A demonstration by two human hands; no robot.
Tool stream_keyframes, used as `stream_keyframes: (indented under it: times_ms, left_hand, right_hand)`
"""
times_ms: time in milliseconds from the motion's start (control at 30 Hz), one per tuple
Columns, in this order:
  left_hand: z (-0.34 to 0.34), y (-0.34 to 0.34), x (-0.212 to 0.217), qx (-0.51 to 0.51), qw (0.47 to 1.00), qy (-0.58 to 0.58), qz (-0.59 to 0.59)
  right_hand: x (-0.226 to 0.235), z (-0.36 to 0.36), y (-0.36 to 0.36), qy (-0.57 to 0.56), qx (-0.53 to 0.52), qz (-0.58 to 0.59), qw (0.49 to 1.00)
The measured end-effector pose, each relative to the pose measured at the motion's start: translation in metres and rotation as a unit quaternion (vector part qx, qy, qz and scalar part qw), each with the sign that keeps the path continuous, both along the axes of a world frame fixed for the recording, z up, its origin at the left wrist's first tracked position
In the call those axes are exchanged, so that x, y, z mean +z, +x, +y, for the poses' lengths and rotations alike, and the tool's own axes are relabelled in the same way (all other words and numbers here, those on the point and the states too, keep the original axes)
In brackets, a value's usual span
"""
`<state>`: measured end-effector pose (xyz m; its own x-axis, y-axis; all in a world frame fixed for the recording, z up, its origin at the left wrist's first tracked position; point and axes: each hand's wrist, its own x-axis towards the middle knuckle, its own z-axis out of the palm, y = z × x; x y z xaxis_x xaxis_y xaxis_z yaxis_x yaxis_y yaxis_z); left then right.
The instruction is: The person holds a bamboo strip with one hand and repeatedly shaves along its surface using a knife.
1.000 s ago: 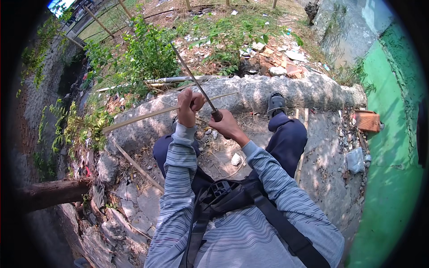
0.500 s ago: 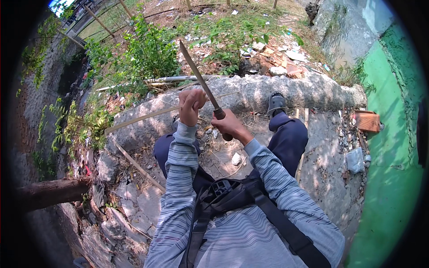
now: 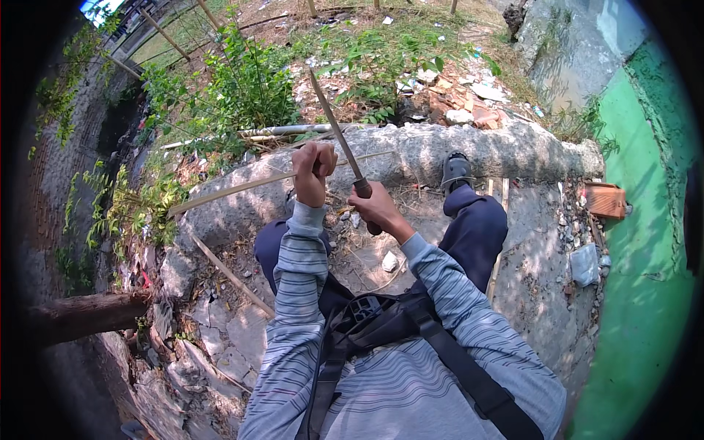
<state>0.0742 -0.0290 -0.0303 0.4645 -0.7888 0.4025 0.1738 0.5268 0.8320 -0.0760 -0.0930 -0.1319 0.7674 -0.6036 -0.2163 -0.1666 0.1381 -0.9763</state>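
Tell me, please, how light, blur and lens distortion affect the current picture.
In the head view, dappled sun and shadow mottle the concrete ledge and green surface; in the head view, the sky looks washed out at upper left; in the head view, fisheye darkness rounds off the corners, while the blade shows no strong blur.

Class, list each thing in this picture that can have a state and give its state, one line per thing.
Left hand: closed around the strip
Right hand: closed around the knife's handle
Knife: unsheathed, tip pointing away from the body
Strip: held; contact with the blade unclear
Shoe: worn
Straps: worn
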Motion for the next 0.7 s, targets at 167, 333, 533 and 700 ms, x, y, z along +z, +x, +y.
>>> stream_keyframes:
  times_ms: [167,333,533,700]
  left_hand:
    - [0.001,-0.001,0.000,0.030,0.998,0.034,-0.043]
    - [0.001,-0.006,0.005,0.065,0.997,0.034,-0.020]
    - [0.001,-0.007,0.003,0.088,0.994,0.063,-0.025]
    - [0.000,-0.010,0.000,0.109,0.991,0.069,-0.020]
  right_hand:
    - [0.015,0.005,0.004,-0.039,0.037,-0.035,0.998]
    - [0.000,0.006,0.010,-0.083,0.014,-0.027,0.996]
    - [0.003,0.011,0.013,-0.056,-0.003,-0.014,0.998]
    - [0.004,0.014,0.015,-0.057,0.011,-0.028,0.998]
